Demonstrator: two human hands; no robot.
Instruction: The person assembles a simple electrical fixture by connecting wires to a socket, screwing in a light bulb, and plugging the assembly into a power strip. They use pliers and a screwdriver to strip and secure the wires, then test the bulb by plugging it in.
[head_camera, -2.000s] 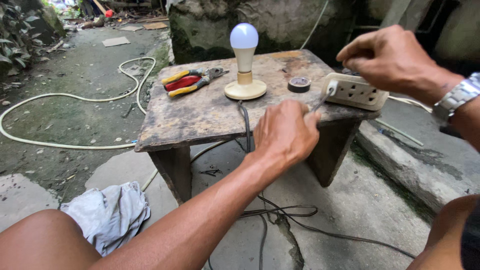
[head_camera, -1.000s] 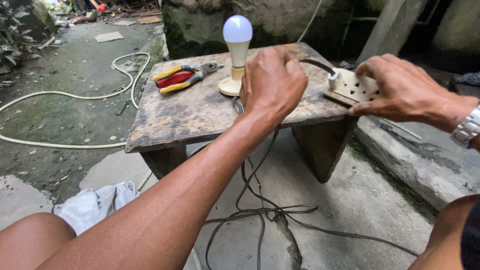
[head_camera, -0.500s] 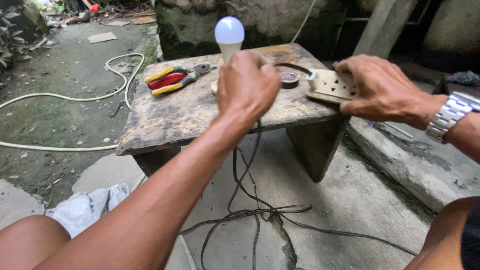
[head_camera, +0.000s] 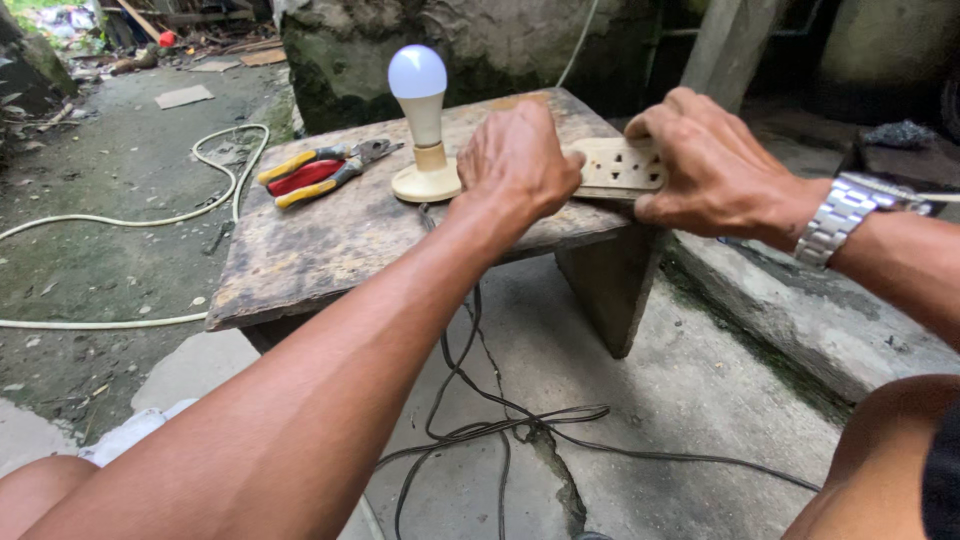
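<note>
A cream outlet strip (head_camera: 618, 163) lies at the right end of a worn wooden stool top (head_camera: 330, 240). My right hand (head_camera: 715, 165), with a metal watch on its wrist, grips the strip's right end. My left hand (head_camera: 520, 160) lies knuckles-up over the strip's left end with its fingers curled down; what is under them is hidden. Just left of that hand stands a lit white bulb (head_camera: 417, 75) in a cream lamp base (head_camera: 425, 183).
Pliers with red and yellow handles (head_camera: 315, 170) lie at the stool's back left. Black cables (head_camera: 490, 420) hang from the stool and loop over the concrete floor. A white hose (head_camera: 150, 215) curves on the ground at left. A concrete kerb (head_camera: 800, 310) runs at right.
My left hand has moved from the stool's front edge, past the lamp base, onto the strip's left end. My right hand has come down and closed on the strip.
</note>
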